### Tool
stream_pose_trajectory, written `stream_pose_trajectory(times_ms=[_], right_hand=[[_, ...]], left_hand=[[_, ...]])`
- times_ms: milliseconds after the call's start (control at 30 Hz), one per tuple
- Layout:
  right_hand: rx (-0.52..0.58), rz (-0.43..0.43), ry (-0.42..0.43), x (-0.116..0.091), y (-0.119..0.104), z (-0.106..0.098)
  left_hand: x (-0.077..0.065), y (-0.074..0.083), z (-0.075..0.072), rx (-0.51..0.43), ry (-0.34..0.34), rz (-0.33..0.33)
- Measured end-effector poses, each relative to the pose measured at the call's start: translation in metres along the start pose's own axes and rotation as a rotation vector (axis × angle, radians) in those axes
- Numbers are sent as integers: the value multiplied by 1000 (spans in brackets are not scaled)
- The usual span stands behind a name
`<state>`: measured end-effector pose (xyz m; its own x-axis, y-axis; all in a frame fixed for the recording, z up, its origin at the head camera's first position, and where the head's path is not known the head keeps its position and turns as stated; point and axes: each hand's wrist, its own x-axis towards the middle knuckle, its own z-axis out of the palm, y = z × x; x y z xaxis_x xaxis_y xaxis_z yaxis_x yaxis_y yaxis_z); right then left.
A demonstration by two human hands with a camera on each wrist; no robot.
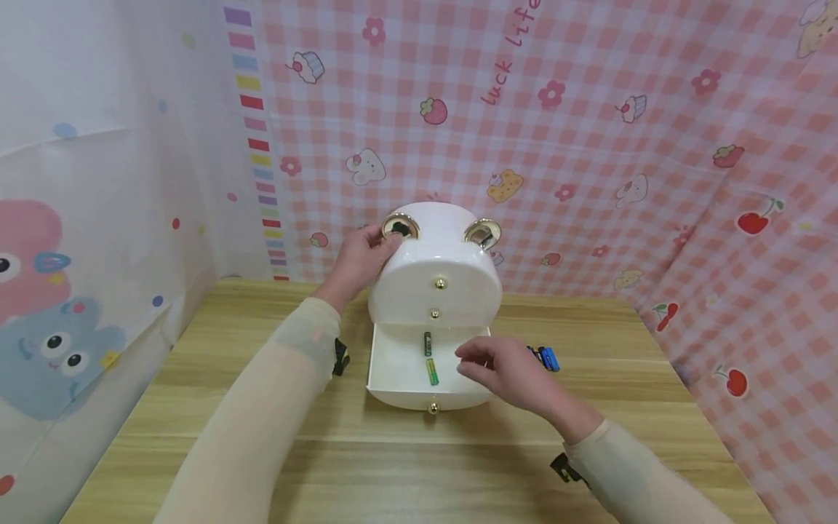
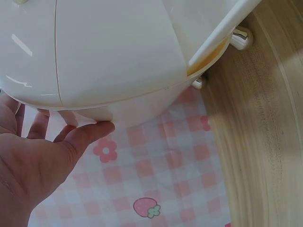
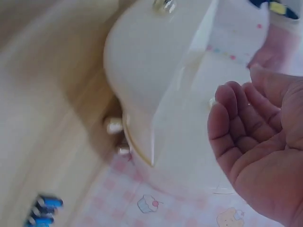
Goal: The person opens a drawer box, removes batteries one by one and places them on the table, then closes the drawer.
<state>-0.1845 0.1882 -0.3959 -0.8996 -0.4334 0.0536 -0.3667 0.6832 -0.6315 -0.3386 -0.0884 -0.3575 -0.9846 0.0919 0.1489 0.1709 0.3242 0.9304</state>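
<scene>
A white rounded storage box (image 1: 435,291) with gold knobs stands at the middle of the table. Two gold-rimmed ring ears (image 1: 401,226) top it. Its bottom drawer (image 1: 396,349) is pulled out, and two batteries (image 1: 432,372) lie end to end inside, one green and yellow, one darker. My left hand (image 1: 362,260) rests its fingertips against the box's side by the left ring. In the left wrist view, the fingers (image 2: 94,132) touch the glossy wall. Over the drawer's right edge hovers my right hand (image 1: 511,372), fingers loosely bent and holding nothing.
Several blue and dark batteries (image 1: 545,357) lie on the wooden table (image 1: 602,407), right of the drawer and partly behind my right hand. A pink checked cloth (image 1: 406,145) hangs close behind the box. A white printed cloth (image 1: 131,182) is at the left.
</scene>
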Motion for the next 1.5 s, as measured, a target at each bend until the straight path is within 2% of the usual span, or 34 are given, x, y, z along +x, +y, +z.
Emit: stream_pose_trajectory(times_ms=[100,167,267,400,533,633,767,867,1033,1200,1500], right_hand=[[-176,-51,-57,16,3,0],[-253,-82,-114,26,6,4],[-322,-96,-197,38,9,13],[-388,-104,-261,49,10,25],[-482,-159,-298,60,15,35],[-564,-250,-316,68,19,41],[-670,-360,-310,76,19,48],[-734,-407,-300,79,16,51],[-777,-478,-258,85,19,56],[-786,-505,-224,90,27,60],[-779,-402,-254,90,28,60]], left_hand=[[-1,0,0,2,-3,1],[-1,0,0,3,-6,2],[0,-1,1,1,-8,7],[1,-2,1,-16,-4,9],[1,-2,1,-28,-1,6],[1,-2,1,-26,1,4],[0,-2,1,-22,-2,-5],[-1,-1,1,-23,-2,-11],[-2,1,0,-31,6,-2],[-2,2,0,-30,8,1],[-1,1,-1,-15,8,3]])
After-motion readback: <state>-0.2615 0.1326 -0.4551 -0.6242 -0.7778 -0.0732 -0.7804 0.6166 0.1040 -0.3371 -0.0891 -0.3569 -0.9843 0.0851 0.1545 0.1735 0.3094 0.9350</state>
